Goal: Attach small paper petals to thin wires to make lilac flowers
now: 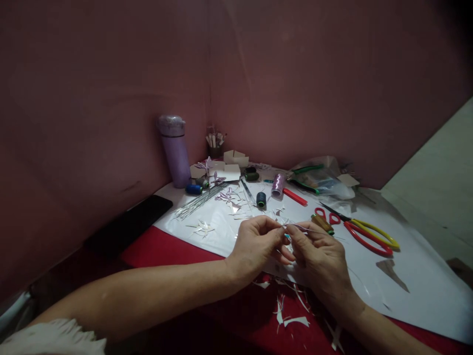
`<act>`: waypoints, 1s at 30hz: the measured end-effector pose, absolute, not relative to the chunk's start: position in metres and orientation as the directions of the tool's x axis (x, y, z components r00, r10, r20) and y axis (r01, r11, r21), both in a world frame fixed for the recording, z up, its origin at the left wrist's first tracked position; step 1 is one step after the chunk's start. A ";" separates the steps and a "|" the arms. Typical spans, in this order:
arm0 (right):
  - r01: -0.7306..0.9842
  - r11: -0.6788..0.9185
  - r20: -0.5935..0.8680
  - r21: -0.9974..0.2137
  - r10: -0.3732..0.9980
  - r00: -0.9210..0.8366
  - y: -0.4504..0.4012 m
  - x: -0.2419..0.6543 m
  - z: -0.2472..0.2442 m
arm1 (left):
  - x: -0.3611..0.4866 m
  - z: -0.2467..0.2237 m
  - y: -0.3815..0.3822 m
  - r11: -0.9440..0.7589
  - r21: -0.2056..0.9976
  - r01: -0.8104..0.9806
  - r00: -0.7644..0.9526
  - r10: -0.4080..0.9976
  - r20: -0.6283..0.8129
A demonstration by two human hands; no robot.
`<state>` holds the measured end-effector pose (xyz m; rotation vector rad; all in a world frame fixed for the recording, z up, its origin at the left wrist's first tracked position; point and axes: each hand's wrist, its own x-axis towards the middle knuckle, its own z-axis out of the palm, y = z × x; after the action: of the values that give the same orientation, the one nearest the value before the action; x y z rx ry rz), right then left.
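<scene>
In the head view, the left hand (pixel 256 241) and the right hand (pixel 320 251) meet over the near edge of a white sheet (pixel 424 276), their fingertips almost touching. Each is closed in a pinch on a thin purple strand (pixel 305 228), which runs from the meeting fingertips along the right fingers; whether it is thread alone or thread over a wire is too small to tell. This strand is in the air between the hands, just above the sheet. As far along as the work can be judged, some of it looks done: purple leaf-shaped pieces (pixel 225 195) lie flat beyond the left hand, and a purple sprig (pixel 209 166) stands farther back near the purple bottle (pixel 176 160). The piece in the fingers seems to be in the middle of its handling, neither let go nor laid with the others. Much material appears unused: a bundle of bare wires (pixel 199 201) lies beside the leaf-shaped pieces, and a purple spool (pixel 278 186) holds plenty of thread. Cutting seems to be partly behind, since pale offcuts (pixel 201 228) lie on the sheet and paper scraps (pixel 295 321) lie on the red cloth (pixel 236 315) below the hands. The large scissors (pixel 373 237) and green-handled pliers (pixel 306 170) rest to the right, untouched. How many pieces are left cannot be told.
</scene>
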<state>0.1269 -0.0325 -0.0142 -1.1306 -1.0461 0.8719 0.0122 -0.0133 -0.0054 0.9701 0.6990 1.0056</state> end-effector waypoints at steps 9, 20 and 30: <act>-0.017 0.231 0.217 -0.973 0.933 0.286 -0.033 0.127 -0.017 | 0.014 -0.009 -0.012 0.178 0.905 -0.386 0.372 0.928 -0.024; 0.082 0.241 0.254 -0.967 0.935 0.246 -0.033 0.128 -0.017 | 0.011 -0.005 -0.013 0.108 0.937 -0.333 0.353 0.935 0.018; 0.092 0.239 0.255 -0.967 0.926 0.277 -0.033 0.128 -0.019 | 0.008 -0.005 -0.012 0.069 0.954 -0.291 0.379 0.924 0.049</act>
<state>0.1283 -0.0331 -0.0195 -1.1856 -1.1429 0.7870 0.0077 -0.0123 -0.0049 1.1405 0.7109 1.0410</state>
